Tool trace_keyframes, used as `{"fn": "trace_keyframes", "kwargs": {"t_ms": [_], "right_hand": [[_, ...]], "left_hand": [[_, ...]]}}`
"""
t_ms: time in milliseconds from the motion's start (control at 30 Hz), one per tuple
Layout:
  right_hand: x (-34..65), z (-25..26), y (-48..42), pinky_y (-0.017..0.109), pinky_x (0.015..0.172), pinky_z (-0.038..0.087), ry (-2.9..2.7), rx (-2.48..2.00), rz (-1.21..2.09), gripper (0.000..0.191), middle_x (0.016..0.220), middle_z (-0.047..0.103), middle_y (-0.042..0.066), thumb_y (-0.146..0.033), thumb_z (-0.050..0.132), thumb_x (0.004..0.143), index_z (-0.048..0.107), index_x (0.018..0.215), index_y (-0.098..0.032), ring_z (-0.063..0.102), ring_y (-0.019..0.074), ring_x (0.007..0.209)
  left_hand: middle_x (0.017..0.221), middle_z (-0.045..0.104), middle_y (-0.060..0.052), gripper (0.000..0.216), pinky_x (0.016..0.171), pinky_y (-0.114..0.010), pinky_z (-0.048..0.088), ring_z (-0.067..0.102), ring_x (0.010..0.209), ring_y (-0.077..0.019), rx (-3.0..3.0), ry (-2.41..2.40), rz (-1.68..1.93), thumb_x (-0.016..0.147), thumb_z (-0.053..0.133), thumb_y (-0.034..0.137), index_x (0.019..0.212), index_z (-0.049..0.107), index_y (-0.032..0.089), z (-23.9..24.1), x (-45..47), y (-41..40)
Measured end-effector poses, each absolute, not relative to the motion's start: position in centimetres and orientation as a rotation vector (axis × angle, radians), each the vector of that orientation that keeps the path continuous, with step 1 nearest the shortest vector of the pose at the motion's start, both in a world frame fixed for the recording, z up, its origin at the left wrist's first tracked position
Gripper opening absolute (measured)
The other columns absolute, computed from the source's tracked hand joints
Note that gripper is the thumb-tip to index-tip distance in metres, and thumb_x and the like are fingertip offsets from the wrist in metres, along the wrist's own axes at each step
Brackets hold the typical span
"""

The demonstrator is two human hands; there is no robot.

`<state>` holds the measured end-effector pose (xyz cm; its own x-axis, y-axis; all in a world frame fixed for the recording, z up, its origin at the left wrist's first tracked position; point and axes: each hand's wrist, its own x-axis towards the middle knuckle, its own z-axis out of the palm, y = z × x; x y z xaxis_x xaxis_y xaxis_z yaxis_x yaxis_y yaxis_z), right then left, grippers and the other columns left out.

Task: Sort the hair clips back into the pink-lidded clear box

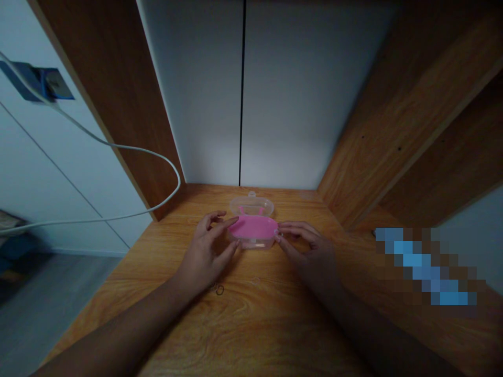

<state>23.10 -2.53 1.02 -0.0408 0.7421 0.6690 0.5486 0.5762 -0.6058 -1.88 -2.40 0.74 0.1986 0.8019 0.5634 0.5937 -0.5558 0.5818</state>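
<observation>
A small clear plastic box stands on the wooden table with its clear lid hinged up behind it. Over its top lies a pink oval tray. My left hand grips the left end, its index finger on the tray's rim and its thumb against the box front. At the right end, my right hand pinches a small pale ring between thumb and index finger, close against the tray. Nearer me on the table lie a dark thin ring and a pale ring.
White panels rise behind the table, with wooden uprights on both sides. A white cable loops in from the left, near a wall socket. A pixelated blue patch covers something at the right.
</observation>
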Motion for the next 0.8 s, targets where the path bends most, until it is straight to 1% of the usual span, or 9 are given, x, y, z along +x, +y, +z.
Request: {"fn": "trace_keyframes", "kwargs": {"t_ms": [67,133,167,233,333,433,567,700,800], "right_hand": [[23.1,0.9,-2.4,0.036,0.085,0.057,-1.664,-1.114,0.262,0.008,0.099,0.074,0.005,-0.024,0.075,0.082,0.075,0.090,-0.024,0.069,0.0205,0.092],[23.0,0.9,-2.4,0.035,0.084,0.057,-1.638,-1.126,0.278,0.009,0.101,0.073,0.006,-0.025,0.075,0.081,0.076,0.090,-0.023,0.069,0.0201,0.092],[23.0,0.9,-2.4,0.035,0.084,0.057,-1.632,-1.127,0.281,0.009,0.101,0.072,0.006,-0.025,0.075,0.081,0.076,0.090,-0.023,0.069,0.0201,0.092],[22.9,0.9,-2.4,0.035,0.084,0.057,-1.629,-1.127,0.284,0.009,0.103,0.071,0.006,-0.025,0.075,0.081,0.076,0.090,-0.023,0.069,0.0203,0.093],[22.9,0.8,-2.3,0.035,0.084,0.057,-1.644,-1.126,0.284,0.009,0.103,0.071,0.006,-0.025,0.075,0.081,0.076,0.089,-0.024,0.068,0.0206,0.094],[22.9,0.7,-2.2,0.035,0.082,0.057,-1.630,-1.141,0.297,0.008,0.102,0.070,0.006,-0.025,0.075,0.080,0.076,0.088,-0.024,0.068,0.0206,0.093],[23.0,0.6,-2.1,0.034,0.076,0.058,-1.596,-1.175,0.310,0.009,0.105,0.068,0.007,-0.030,0.075,0.080,0.076,0.087,-0.024,0.067,0.0209,0.091],[23.0,0.6,-2.1,0.035,0.076,0.057,-1.589,-1.174,0.306,0.012,0.107,0.067,0.008,-0.032,0.074,0.081,0.077,0.088,-0.024,0.067,0.0227,0.096],[23.0,0.6,-2.1,0.036,0.078,0.057,-1.576,-1.183,0.304,0.012,0.108,0.066,0.008,-0.033,0.074,0.080,0.076,0.087,-0.023,0.066,0.0236,0.098]], "left_hand": [[0.146,0.045,-0.012,0.061,0.112,-0.052,0.038,0.045,0.135,-0.0300,2.204,1.343,1.178,0.086,0.071,0.028,0.142,0.048,0.027,-0.2,-2.1,-1.9],[0.150,0.044,-0.015,0.081,0.113,-0.054,0.037,0.043,0.138,-0.0314,2.136,1.298,1.135,0.084,0.073,0.033,0.152,0.030,0.025,-1.1,-2.2,-1.5],[0.151,0.043,-0.016,0.088,0.113,-0.055,0.037,0.043,0.138,-0.0317,2.093,1.271,1.127,0.085,0.073,0.035,0.155,0.022,0.025,-1.4,-2.3,-1.4],[0.153,0.041,-0.018,0.094,0.113,-0.055,0.037,0.044,0.139,-0.0316,2.018,1.230,1.113,0.087,0.071,0.036,0.157,0.010,0.024,-1.9,-2.3,-1.2],[0.153,0.041,-0.018,0.098,0.114,-0.053,0.037,0.045,0.138,-0.0304,1.973,1.183,1.075,0.087,0.070,0.035,0.158,0.003,0.025,-2.0,-2.1,-1.0],[0.148,0.049,-0.016,0.099,0.113,-0.051,0.039,0.051,0.133,-0.0285,1.953,1.157,1.067,0.087,0.071,0.031,0.158,0.002,0.024,-1.7,-1.9,-0.9],[0.136,0.059,-0.014,0.093,0.108,-0.049,0.044,0.059,0.123,-0.0268,1.904,1.159,1.099,0.086,0.070,0.026,0.157,0.010,0.024,-1.5,-1.8,-0.7],[0.126,0.063,-0.012,0.099,0.101,-0.048,0.050,0.063,0.114,-0.0270,1.946,1.184,1.118,0.077,0.079,0.028,0.155,0.018,0.024,-0.9,-1.9,-1.1],[0.120,0.065,-0.010,0.103,0.097,-0.047,0.052,0.064,0.109,-0.0263,2.043,1.179,1.111,0.072,0.083,0.028,0.154,0.021,0.026,-0.4,-1.9,-1.7]]}}
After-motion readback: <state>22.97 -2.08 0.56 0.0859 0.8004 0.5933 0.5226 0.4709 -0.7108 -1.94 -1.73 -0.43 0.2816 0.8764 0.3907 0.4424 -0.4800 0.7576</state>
